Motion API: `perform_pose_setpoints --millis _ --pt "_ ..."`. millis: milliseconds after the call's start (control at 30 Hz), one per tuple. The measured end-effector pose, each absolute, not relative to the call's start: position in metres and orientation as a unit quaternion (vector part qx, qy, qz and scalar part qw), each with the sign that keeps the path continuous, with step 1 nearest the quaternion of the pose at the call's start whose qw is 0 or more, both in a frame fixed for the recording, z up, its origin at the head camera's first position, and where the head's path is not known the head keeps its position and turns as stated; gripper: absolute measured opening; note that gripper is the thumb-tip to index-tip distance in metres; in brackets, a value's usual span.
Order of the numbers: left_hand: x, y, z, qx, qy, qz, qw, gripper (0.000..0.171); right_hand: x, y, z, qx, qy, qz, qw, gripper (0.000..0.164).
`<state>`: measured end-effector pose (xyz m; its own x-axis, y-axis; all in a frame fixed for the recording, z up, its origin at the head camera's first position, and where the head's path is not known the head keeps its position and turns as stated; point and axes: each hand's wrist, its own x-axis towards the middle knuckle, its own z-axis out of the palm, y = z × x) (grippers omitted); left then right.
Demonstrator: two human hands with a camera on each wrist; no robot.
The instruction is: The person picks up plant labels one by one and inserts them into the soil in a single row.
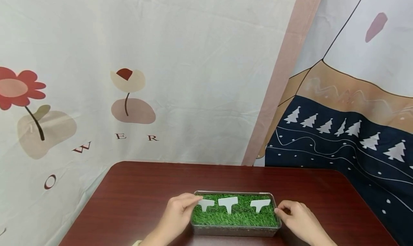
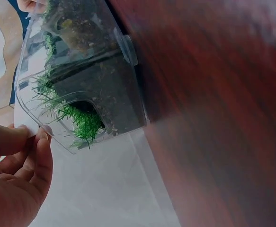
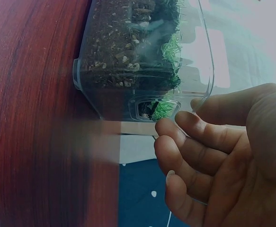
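A clear plastic planter box stands on the table, with dark soil inside and green grass on top. Three white T-shaped plant labels stand upright in the grass: a left one, a middle one and a right one. My left hand pinches the left label's outer corner between thumb and fingers, beside the box's rim. At the opposite end, my right hand pinches the rim between thumb and forefinger. Its other fingers are loosely curled below.
The reddish-brown table extends around the box. Behind it hangs a pale cloth printed with flowers and letters. A dark blue printed cloth with white trees hangs at the right, close to the table's edge.
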<state>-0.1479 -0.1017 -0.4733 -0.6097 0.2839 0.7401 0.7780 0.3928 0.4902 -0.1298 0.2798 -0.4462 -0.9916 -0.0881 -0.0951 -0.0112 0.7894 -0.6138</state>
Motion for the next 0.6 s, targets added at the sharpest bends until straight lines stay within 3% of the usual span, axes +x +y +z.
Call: perform_pose_setpoints --millis 400,600 --pt "-0.148 -0.103 -0.473 -0.296 -0.788 -0.483 0.24 0.037 -0.128 0.282 -0.444 -0.024 0.944 -0.323 0.066 0.012" --pt "-0.144 -0.109 -0.464 -0.231 -0.82 -0.482 0.205 0.03 -0.126 0.281 -0.442 -0.031 0.951 -0.304 0.053 0.012"
